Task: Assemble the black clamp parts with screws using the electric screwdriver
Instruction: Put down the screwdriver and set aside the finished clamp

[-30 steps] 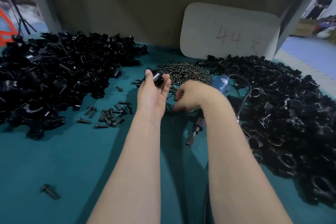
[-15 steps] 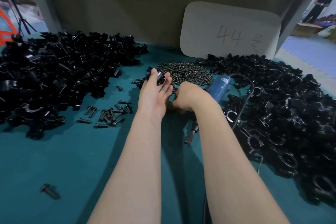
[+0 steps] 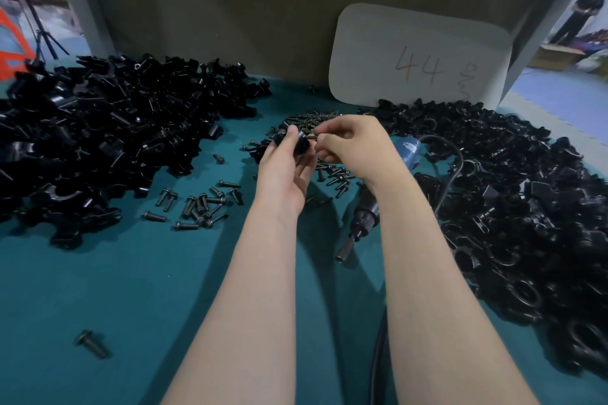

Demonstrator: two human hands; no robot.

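Note:
My left hand [image 3: 285,171] grips a small black clamp part [image 3: 297,145] between thumb and fingers, above the green table. My right hand [image 3: 353,145] pinches a small screw [image 3: 313,138] right at that part's side. The electric screwdriver [image 3: 365,210], with a blue rear end and a black nose, lies on the table under my right wrist, its bit pointing toward me. A heap of small screws [image 3: 311,122] lies just behind my hands.
Large piles of black clamp parts lie at the left [image 3: 108,135] and right [image 3: 513,194]. Loose black bolts [image 3: 200,204] are scattered left of my left forearm, one bolt [image 3: 92,343] sits near the front. A white card marked 44 [image 3: 418,59] leans at the back.
My right hand rose from the table beside the screwdriver and now holds a screw at the clamp part. The screwdriver has shifted slightly. My left hand stayed almost in place.

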